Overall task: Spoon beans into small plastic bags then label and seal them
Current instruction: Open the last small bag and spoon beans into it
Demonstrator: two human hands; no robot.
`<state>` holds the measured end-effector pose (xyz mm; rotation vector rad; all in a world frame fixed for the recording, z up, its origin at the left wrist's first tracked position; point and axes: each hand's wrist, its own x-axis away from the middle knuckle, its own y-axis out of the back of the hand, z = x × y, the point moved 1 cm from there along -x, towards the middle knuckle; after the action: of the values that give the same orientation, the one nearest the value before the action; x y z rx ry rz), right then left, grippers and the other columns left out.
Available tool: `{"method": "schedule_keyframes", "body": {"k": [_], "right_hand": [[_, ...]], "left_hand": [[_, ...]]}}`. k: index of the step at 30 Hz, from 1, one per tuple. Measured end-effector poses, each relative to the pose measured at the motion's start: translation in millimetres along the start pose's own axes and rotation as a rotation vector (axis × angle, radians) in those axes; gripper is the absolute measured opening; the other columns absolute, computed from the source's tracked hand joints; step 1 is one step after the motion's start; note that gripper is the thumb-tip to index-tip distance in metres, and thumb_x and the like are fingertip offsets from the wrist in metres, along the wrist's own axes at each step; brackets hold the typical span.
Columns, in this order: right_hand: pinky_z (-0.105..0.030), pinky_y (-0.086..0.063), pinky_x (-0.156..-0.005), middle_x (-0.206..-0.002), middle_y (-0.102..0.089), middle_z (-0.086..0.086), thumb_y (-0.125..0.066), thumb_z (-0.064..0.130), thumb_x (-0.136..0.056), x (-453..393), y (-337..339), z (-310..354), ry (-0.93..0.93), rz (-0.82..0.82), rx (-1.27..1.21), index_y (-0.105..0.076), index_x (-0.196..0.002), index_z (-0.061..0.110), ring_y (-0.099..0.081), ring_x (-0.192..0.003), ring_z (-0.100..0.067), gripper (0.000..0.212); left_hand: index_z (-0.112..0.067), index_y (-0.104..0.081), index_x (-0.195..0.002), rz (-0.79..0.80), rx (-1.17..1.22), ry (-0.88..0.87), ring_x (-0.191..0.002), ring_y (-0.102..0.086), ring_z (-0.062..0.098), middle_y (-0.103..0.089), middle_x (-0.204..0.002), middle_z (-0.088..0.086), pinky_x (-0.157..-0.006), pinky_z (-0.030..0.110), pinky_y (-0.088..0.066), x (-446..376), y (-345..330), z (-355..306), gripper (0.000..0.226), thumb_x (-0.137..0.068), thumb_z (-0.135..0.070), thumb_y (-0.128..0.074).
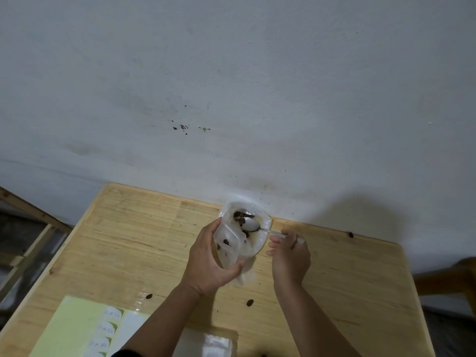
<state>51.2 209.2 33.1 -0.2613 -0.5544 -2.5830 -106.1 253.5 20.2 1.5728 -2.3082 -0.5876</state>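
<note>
Spooning is the step in hand; left hand (208, 261) fingers curl round a small bag (228, 243) at frame centre above the desk (123, 240); right hand (289, 256) pinches the spoon (251, 224), bowl among beans (239, 215) in a larger bag (264, 220); next, likely tipping them in without spilling.

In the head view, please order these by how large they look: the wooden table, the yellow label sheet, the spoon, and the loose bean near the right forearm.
1. wooden table
2. yellow label sheet, partly cut off by the frame
3. spoon, partly hidden in the bag
4. loose bean
</note>
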Motion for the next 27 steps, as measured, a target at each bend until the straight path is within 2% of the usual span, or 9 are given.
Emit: {"method": "schedule_keyframes", "body": {"k": [4, 7, 12, 16, 18, 21, 27], "right_hand": [[-0.025, -0.049, -0.053, -0.083, -0.072, -0.009, -0.039, 0.02, -0.098, 0.5, -3.8, -3.9, -0.207, 0.13, -0.254, -0.06, -0.091, 0.013, -0.07, -0.075, -0.021, 0.024], [-0.023, -0.05, -0.053, -0.088, -0.072, -0.008, -0.037, 0.021, -0.099, 3.0, -7.0, -0.8, -0.251, 0.246, -0.298, -0.06, -0.098, 0.01, -0.07, -0.081, -0.021, 0.025], [-0.022, -0.052, -0.054, -0.091, -0.072, -0.011, -0.037, 0.018, -0.099, 2.2, -7.2, 3.0, -0.294, 0.26, -0.339, -0.06, -0.101, 0.008, -0.07, -0.082, -0.021, 0.025], [-0.022, -0.052, -0.052, -0.087, -0.073, -0.012, -0.045, 0.018, -0.096, 3.1, 3.5, 4.4, -0.315, 0.255, -0.379, -0.063, -0.099, 0.007, -0.071, -0.077, -0.02, 0.021], [-0.022, -0.051, -0.049, -0.085, -0.073, -0.013, -0.048, 0.019, -0.095, 5.1, 13.1, 7.1, -0.29, 0.246, -0.408, -0.064, -0.095, 0.007, -0.071, -0.071, -0.018, 0.02], [-0.021, -0.05, -0.045, -0.081, -0.07, -0.016, -0.042, 0.018, -0.098, 8.5, 32.9, 16.4, -0.194, 0.238, -0.436, -0.065, -0.092, 0.006, -0.067, -0.062, -0.015, 0.026], [-0.023, -0.048, -0.043, -0.071, -0.07, -0.011, -0.038, 0.016, -0.099, 27.8, 56.9, 49.0, 0.093, 0.312, -0.338, -0.065, -0.089, 0.006, -0.064, -0.063, -0.018, 0.03]], "left_hand": [[-0.022, -0.035, -0.138, -0.001, -0.009, -0.006, -0.122, -0.048, 0.008, -0.049, -0.131, -0.007, -0.1, 0.037, -0.047, -0.8, 0.0, 2.4, 0.096, -0.056, -0.052, -0.076], [-0.023, -0.035, -0.137, 0.005, -0.007, -0.017, -0.121, -0.05, 0.01, -0.05, -0.129, -0.006, -0.098, 0.039, -0.047, -0.8, 0.0, 1.9, 0.094, -0.057, -0.051, -0.076], [-0.027, -0.033, -0.137, -0.015, -0.014, -0.047, -0.124, -0.047, 0.009, -0.048, -0.131, -0.007, -0.101, 0.038, -0.046, 0.3, 4.7, -2.2, 0.093, -0.057, -0.052, -0.074], [-0.022, -0.035, -0.138, -0.025, -0.008, -0.035, -0.123, -0.048, 0.01, -0.048, -0.13, -0.006, -0.1, 0.039, -0.047, -0.5, 7.4, -3.9, 0.095, -0.056, -0.053, -0.073], [-0.02, -0.036, -0.138, -0.019, -0.016, -0.029, -0.122, -0.048, 0.01, -0.048, -0.131, -0.005, -0.1, 0.039, -0.047, 0.0, 8.3, -3.4, 0.097, -0.056, -0.054, -0.073], [-0.016, -0.035, -0.139, -0.007, -0.04, -0.028, -0.122, -0.048, 0.012, -0.048, -0.131, -0.003, -0.1, 0.039, -0.046, 1.3, 7.8, -3.1, 0.1, -0.056, -0.057, -0.072], [-0.013, -0.035, -0.14, -0.008, -0.038, -0.035, -0.122, -0.047, 0.012, -0.047, -0.132, -0.002, -0.102, 0.037, -0.045, 1.5, 7.7, -6.4, 0.105, -0.054, -0.061, -0.071]]}}
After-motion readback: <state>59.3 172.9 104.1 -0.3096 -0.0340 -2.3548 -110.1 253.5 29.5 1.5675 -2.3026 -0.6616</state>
